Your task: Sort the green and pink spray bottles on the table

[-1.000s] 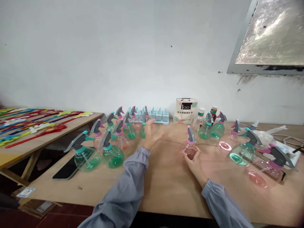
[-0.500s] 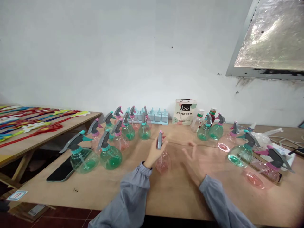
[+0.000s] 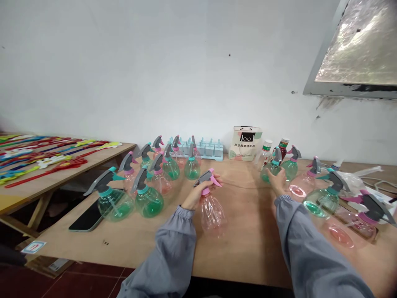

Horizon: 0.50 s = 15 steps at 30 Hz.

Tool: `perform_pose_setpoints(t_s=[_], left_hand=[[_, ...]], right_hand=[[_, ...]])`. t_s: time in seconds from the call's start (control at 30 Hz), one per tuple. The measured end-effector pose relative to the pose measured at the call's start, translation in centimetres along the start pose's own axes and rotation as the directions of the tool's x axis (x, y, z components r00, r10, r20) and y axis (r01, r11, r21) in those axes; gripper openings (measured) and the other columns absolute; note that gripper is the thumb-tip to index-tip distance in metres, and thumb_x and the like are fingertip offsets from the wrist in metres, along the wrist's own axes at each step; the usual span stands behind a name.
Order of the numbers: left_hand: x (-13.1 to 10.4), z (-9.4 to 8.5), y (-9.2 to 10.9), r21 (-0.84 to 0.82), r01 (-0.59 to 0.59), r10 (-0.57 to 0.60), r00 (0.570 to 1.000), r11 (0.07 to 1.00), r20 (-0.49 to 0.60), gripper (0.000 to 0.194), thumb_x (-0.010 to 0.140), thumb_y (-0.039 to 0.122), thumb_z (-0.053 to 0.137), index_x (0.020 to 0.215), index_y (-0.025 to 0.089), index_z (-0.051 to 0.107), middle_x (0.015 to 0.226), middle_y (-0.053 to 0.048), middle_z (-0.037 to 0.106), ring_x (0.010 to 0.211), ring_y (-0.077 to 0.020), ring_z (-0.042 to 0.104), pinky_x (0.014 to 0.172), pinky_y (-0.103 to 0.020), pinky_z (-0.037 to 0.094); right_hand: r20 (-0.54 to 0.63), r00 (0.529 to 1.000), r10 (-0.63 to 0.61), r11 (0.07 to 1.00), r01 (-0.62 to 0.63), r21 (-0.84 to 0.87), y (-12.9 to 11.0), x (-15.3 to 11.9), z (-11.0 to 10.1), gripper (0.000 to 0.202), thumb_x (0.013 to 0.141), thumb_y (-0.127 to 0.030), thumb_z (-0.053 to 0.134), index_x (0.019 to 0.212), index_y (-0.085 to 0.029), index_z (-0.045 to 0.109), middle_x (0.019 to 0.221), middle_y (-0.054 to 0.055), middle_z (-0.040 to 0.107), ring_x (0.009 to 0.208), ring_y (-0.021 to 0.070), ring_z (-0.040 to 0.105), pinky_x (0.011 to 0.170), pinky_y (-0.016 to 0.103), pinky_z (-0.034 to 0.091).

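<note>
My left hand point(image 3: 195, 194) is wrapped round the neck of a pink spray bottle point(image 3: 214, 215) with a grey and pink trigger head, near the table's middle. My right hand point(image 3: 278, 181) reaches to a green spray bottle point(image 3: 266, 174) at the back right, its fingers at the bottle's side; whether they grip it is unclear. Beside that bottle stands another green one point(image 3: 290, 169). Several green and pink spray bottles stand at the left, among them a green one point(image 3: 149, 202). More are at the right, including a pink one point(image 3: 339, 231) lying tilted.
A black phone point(image 3: 87, 216) lies at the left. Pale blue moulds point(image 3: 211, 150), a paper bag point(image 3: 245, 145) and two small capped bottles line the back. Plastic and cables point(image 3: 353, 180) lie right. Colourful strips point(image 3: 62, 159) cover a second table.
My right hand has moved forward and right to the green bottle. My left hand still holds the pink bottle, whose trigger head has turned to point right. The view has shifted slightly.
</note>
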<state>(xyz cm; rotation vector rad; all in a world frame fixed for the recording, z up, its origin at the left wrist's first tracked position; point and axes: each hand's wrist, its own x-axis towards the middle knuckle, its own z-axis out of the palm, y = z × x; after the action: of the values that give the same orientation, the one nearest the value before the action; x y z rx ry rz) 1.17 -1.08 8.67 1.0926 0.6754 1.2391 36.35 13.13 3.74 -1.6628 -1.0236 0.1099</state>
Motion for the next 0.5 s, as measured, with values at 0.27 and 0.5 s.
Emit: perform_pose_setpoints(t_s=[0.27, 0.5], left_hand=[[0.0, -0.6, 0.3, -0.031, 0.016, -0.015, 1.0, 0.999, 0.01, 0.04, 0.064, 0.032, 0.073, 0.102, 0.019, 0.072, 0.111, -0.01, 0.076, 0.109, -0.028, 0.07, 0.058, -0.022, 0.047], [0.4, -0.8, 0.0, -0.141, 0.03, -0.033, 0.999, 0.99, -0.02, 0.024, 0.056, 0.024, 0.069, 0.079, 0.017, 0.067, 0.083, -0.006, 0.075, 0.081, -0.0202, 0.072, 0.054, -0.021, 0.046]], right_hand=[[0.109, 0.939, -0.326, 0.926, 0.293, 0.238, -0.3, -14.2, 1.4, 0.076, 0.075, -0.065, 0.067, 0.129, -0.017, 0.043, 0.126, 0.014, 0.047, 0.123, 0.0306, 0.047, 0.108, 0.048, 0.038], [0.204, 0.904, -0.376, 0.896, 0.298, 0.329, -1.6, -18.9, 1.6, 0.073, 0.074, -0.065, 0.069, 0.129, -0.023, 0.047, 0.114, 0.007, 0.047, 0.116, 0.0287, 0.048, 0.106, 0.052, 0.04]])
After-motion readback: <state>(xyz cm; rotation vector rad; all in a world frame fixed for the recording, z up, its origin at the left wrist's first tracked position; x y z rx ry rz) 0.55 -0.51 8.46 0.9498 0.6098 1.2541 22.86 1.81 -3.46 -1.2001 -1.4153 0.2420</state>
